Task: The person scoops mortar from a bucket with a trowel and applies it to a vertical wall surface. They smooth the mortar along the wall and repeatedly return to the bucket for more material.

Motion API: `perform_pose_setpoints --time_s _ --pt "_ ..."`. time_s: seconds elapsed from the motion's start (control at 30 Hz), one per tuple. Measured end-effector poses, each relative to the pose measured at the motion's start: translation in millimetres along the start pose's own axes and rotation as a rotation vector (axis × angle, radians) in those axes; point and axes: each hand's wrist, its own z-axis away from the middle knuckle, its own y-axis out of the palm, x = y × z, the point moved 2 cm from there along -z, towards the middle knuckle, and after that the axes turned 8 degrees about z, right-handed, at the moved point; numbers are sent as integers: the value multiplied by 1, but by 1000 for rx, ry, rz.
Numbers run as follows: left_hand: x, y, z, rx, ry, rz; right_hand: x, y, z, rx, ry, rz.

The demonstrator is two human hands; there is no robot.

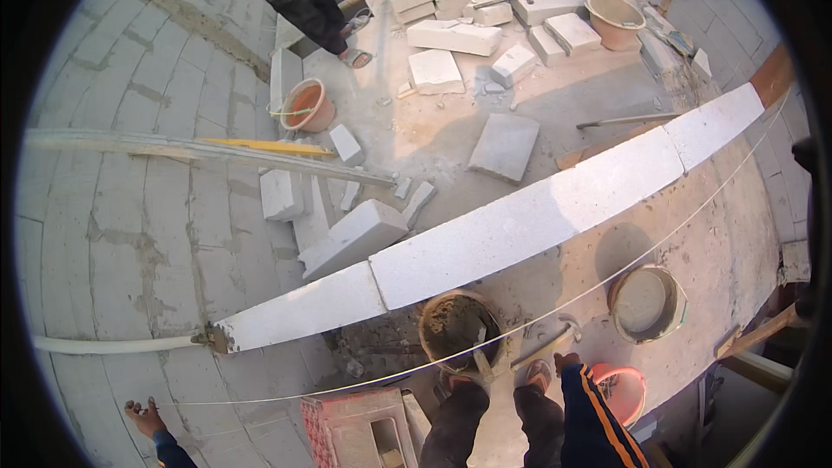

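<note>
At the lower left, my left hand (146, 417) pinches the end of a pale string (347, 390). The string runs in a long curve to the far right, in front of a row of white blocks (511, 223). My right hand (568, 360) is low in the middle, its fingers curled, beside a hammer (543, 350) with a wooden handle. Whether it grips the hammer or something else cannot be made out. Close to my feet is a round bucket (458, 329) of dark mortar, with a tool handle (482, 362) over its rim.
A bucket of grey mix (646, 303) stands at right, a red basin (620, 392) behind my right sleeve. A red crate (357, 429) is left of my legs. Beyond the row lie loose blocks (507, 146), an orange bucket (308, 106) and another person's leg (295, 2).
</note>
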Motion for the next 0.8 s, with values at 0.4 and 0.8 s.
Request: perform_pose_setpoints --time_s 0.4,0.8 --pt "7 45 105 -293 -122 113 129 75 -149 -65 -287 333" --pt "53 82 63 -36 -311 425 43 58 -44 -40 -441 334"
